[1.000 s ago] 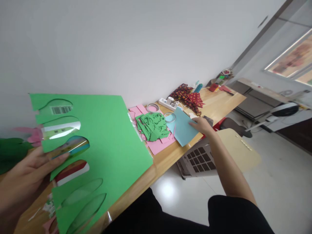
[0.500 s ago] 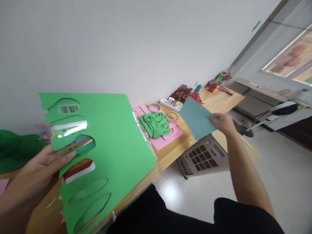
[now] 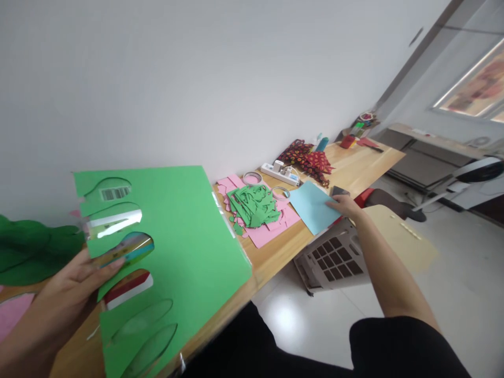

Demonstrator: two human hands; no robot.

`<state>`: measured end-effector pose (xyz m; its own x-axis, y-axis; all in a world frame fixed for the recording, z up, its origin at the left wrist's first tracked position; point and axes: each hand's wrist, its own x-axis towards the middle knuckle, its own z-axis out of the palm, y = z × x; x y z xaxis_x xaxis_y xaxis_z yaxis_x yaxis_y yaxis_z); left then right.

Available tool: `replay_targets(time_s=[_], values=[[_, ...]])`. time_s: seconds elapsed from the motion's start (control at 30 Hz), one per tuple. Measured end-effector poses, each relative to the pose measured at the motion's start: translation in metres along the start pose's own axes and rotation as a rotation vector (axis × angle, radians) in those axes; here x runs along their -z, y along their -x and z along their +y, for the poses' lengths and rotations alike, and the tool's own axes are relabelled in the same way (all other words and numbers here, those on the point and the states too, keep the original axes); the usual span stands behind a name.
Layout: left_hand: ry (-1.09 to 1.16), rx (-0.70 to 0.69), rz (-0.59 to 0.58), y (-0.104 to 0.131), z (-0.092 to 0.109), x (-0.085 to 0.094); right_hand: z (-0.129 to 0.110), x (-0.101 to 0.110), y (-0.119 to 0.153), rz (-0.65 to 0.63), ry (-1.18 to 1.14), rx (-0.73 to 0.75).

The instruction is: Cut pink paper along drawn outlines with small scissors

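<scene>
A large green sheet [image 3: 189, 226] with leaf-shaped cut-outs along its left side is held up over the table by my left hand [image 3: 86, 273]. Its fingers pinch the sheet's left edge, and a barcode and coloured pictures show through the openings. Out to the right, my right hand [image 3: 344, 205] grips the right edge of a light blue sheet [image 3: 313, 205], which lies low at the table's front edge. Between the two sheets, crumpled green paper scraps [image 3: 255, 206] rest on pink paper [image 3: 270, 236].
Tape rings [image 3: 252, 178] and a white power strip [image 3: 280, 172] sit near the wall, beside a dark red patterned cloth [image 3: 305, 157]. A green object [image 3: 35, 252] stands at the left. A grey slatted unit [image 3: 334, 257] and a beige-topped stool [image 3: 394, 236] are below the table.
My right hand has lowered the blue sheet from a raised, tilted position to nearly flat at the table edge. The green sheet sits slightly lower in view.
</scene>
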<state>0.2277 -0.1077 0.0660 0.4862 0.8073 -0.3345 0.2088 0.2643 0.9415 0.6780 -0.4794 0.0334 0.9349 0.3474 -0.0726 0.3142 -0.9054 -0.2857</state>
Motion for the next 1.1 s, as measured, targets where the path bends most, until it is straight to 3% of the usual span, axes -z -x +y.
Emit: replay_targets(time_s=[0.3, 0.37, 0.47, 0.53, 0.63, 0.73, 0.77, 0.83, 0.9, 0.93, 1.0, 1.1], values=[[-0.031, 0.018, -0.031, 0.002, 0.001, -0.003, -0.010, -0.011, -0.008, -0.001, 0.237, 0.026], [-0.025, 0.023, -0.049, 0.000, -0.002, -0.001, -0.017, -0.013, -0.002, 0.048, 0.295, 0.016], [-0.010, 0.001, -0.089, -0.002, -0.008, 0.002, -0.037, -0.018, 0.016, 0.219, 0.318, 0.026], [0.008, -0.026, -0.136, -0.001, -0.010, 0.002, -0.055, -0.022, 0.034, 0.209, 0.187, 0.119], [0.072, -0.041, -0.194, 0.002, -0.011, -0.005, -0.082, -0.035, 0.074, -0.159, -0.071, 0.359], [0.126, -0.050, -0.194, 0.004, -0.011, -0.017, -0.108, -0.058, 0.126, -0.914, -0.548, 0.629], [0.136, -0.057, -0.191, 0.005, -0.012, -0.022, -0.117, -0.068, 0.145, -1.049, -0.689, 0.654], [0.162, -0.089, -0.194, 0.006, -0.014, -0.033, -0.139, -0.089, 0.179, -1.020, -1.055, 0.602], [0.209, -0.141, -0.198, 0.006, -0.016, -0.044, -0.163, -0.105, 0.206, -0.773, -1.508, 0.290], [0.235, -0.167, -0.195, 0.007, -0.018, -0.049, -0.174, -0.110, 0.215, -0.722, -1.644, 0.124], [0.282, -0.198, -0.176, 0.008, -0.022, -0.057, -0.193, -0.115, 0.226, -0.599, -1.808, -0.088], [0.333, -0.194, -0.160, 0.011, -0.030, -0.063, -0.206, -0.114, 0.231, -0.569, -1.975, -0.157]])
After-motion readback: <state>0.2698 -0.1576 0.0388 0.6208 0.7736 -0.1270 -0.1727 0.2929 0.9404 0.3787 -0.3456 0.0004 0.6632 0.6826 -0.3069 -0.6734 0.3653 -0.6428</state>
